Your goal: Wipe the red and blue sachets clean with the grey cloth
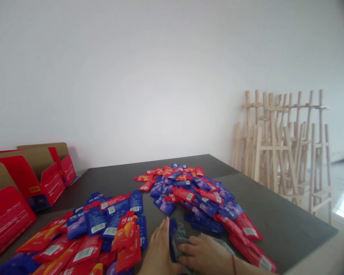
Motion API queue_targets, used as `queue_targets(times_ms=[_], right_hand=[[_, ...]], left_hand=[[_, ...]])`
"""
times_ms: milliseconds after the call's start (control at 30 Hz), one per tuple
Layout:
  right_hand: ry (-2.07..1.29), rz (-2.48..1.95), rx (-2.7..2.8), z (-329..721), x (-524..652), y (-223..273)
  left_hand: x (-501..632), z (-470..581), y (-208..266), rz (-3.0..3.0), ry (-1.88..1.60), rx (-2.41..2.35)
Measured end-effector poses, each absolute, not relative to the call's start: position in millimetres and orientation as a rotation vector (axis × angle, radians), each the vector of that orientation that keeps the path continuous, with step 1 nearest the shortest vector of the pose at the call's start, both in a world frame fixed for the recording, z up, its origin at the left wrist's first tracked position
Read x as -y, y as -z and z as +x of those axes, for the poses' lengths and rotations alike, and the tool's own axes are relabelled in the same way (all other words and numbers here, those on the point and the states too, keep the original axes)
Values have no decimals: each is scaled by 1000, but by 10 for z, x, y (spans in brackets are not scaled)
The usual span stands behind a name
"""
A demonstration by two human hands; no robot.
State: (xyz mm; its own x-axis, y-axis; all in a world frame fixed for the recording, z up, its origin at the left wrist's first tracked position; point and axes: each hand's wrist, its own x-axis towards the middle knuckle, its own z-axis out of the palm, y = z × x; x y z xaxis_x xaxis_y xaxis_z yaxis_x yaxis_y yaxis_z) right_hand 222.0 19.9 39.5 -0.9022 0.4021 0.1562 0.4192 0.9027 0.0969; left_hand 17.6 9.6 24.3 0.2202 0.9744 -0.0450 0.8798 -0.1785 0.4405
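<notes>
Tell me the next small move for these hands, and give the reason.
I'd probably draw the grey cloth lightly along the blue packet, using the right hand. That hand has the cloth bunched right beside the packet, apparently touching it, while the left hand is at the packet's other side, seemingly well placed to steady it.

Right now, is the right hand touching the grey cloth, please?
Touching. The head view shows the right hand lying directly on the bunched grey cloth, with no gap between them.
</notes>
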Motion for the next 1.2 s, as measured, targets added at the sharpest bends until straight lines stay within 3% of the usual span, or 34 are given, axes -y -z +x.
queue_targets(times_ms=[367,800,1067,1200], right_hand=[[135,-886,2998,1682,-529,-581],[-44,-486,2943,2459,-115,-493],[-304,-1190,2699,2389,-310,-492],[-381,-1203,2566,2339,-407,-423]], left_hand=[[-32,122,-255,2126,-437,-1638],[-30,129,-329,2205,-295,-1648],[-37,100,-362,2192,-233,-1635],[-10,195,-533,2157,-156,-1626]])
